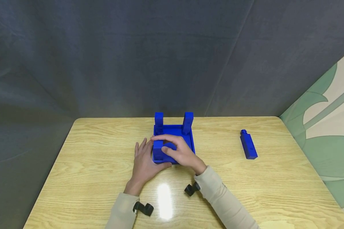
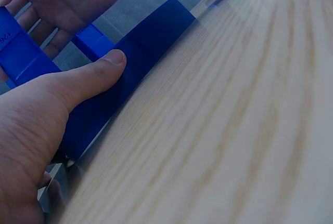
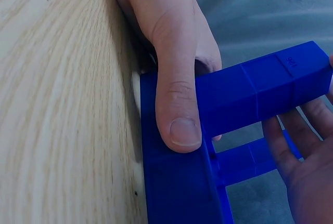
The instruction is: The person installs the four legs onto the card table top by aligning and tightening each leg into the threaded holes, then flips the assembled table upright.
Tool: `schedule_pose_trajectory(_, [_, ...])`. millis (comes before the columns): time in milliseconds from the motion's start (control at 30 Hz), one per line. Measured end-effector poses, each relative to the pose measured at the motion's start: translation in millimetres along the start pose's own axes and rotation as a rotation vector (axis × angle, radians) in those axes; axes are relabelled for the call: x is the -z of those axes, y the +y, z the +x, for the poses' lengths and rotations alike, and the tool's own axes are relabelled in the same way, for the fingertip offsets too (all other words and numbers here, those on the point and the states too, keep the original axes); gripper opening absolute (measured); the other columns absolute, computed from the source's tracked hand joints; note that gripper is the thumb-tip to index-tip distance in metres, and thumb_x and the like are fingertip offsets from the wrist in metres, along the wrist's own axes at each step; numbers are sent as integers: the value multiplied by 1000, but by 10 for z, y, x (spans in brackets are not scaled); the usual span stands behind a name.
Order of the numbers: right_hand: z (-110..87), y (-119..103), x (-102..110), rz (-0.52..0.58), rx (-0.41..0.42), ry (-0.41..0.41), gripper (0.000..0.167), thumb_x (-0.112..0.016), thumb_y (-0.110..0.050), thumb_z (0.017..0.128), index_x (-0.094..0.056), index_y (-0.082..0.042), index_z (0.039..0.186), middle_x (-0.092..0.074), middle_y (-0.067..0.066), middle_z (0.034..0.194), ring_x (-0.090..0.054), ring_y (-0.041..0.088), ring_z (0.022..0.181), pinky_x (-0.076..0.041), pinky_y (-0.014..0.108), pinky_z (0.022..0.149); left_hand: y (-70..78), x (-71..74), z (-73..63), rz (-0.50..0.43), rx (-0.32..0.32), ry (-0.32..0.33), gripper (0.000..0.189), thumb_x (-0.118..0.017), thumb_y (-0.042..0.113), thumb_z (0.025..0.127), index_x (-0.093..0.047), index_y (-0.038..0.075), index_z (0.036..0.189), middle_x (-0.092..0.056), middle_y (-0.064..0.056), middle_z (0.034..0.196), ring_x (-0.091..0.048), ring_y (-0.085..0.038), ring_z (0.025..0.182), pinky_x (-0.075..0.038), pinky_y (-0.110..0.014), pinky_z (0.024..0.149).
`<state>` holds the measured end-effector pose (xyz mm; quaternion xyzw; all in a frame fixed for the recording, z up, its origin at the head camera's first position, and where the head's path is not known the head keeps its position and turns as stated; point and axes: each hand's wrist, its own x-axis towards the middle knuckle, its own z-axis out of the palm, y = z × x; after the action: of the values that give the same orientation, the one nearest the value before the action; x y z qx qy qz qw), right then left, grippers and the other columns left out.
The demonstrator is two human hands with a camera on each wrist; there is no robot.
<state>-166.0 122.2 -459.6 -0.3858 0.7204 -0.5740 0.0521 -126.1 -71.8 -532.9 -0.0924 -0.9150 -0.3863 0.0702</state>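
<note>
A blue square tray-like base (image 1: 173, 129) lies on the wooden table with three blue block legs upright at its corners. My left hand (image 1: 144, 163) holds its near left corner, thumb flat against the front wall (image 2: 151, 31) and fingers along the left side. At that same corner, my right hand (image 1: 180, 151) grips the top of the front left leg (image 3: 270, 86) between thumb and fingers. This leg bears a small embossed number near its upper end. The back left leg (image 1: 159, 122) and back right leg (image 1: 188, 122) stand untouched.
A loose blue leg (image 1: 248, 145) with a knobbed peg at one end lies on the table (image 1: 218, 178) to the right. Behind the table's far edge hangs a dark grey cloth (image 1: 149, 63). A green leaf-patterned cloth (image 1: 326, 152) borders the right side.
</note>
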Motion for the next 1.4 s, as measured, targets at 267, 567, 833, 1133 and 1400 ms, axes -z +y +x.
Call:
schedule_pose_trajectory(267, [12,-2,2,-18,3,9,38,-64,-7,108,-71,-1,145,-72,13,147,-66,27,139,-57,44,114,-14,-5,3,8,-12,10,130,-95,68,73,-39,6,172,-47,-18,172,-28,-47,166,0,-63,138])
schedule_pose_trajectory(567, [9,-3,10,-6,-13,4,37,-66,-8,108,-71,-1,144,-72,13,146,-67,26,136,-58,42,112,-15,-9,-1,5,-9,7,130,-95,70,73,-39,7,172,-48,-16,172,-28,-46,166,0,-63,138])
schedule_pose_trajectory(833, [8,11,21,-34,11,1,39,-67,-21,111,-71,-3,146,-73,12,145,-69,24,132,-61,42,108,-16,-10,-1,7,-15,11,131,-95,70,72,-39,8,173,-49,-16,171,-29,-47,165,-1,-64,138])
schedule_pose_trajectory(1133, [28,-33,-86,-195,45,93,39,-84,-10,99,-76,0,136,-79,17,132,-78,23,113,-67,46,93,-12,-7,3,8,-24,18,129,-96,67,70,-43,8,170,-50,-17,170,-30,-48,165,-1,-63,138])
schedule_pose_trajectory(1400, [23,-39,-239,-315,63,246,31,-83,-17,99,-81,-4,127,-82,7,125,-80,17,103,-69,41,86,-22,-15,3,25,-47,22,119,-96,62,73,-48,8,167,-53,-17,167,-32,-49,163,-2,-62,138])
